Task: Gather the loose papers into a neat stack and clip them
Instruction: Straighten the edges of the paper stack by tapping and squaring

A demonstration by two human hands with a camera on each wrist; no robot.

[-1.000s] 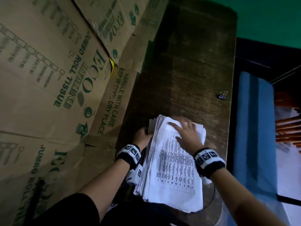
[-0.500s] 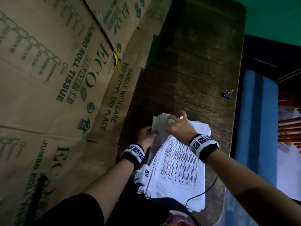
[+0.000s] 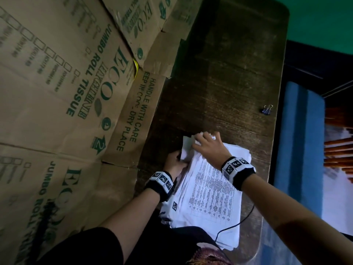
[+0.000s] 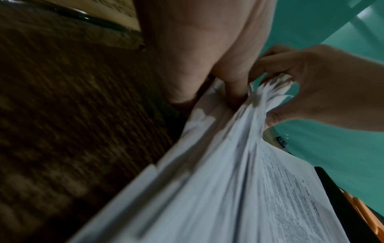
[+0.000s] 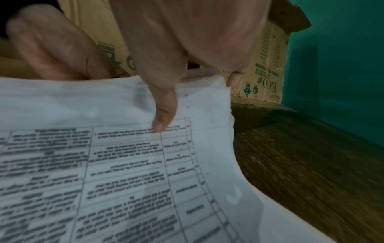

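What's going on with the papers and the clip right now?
Left hand grips papers' left edge. Right hand pinches far corner. Stack uneven. Binder clip untouched by table's right edge; nothing between.

Dim, greenish cast; wrist views motion-blurred, grainy; head view edges warped.

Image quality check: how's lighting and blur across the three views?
Head view: dim, sharp enough; binder clip and carton print readable. Left wrist view: table and paper stack edges smeared by motion blur. Right wrist view: printed text on the top sheet soft, illegible; table streaked.
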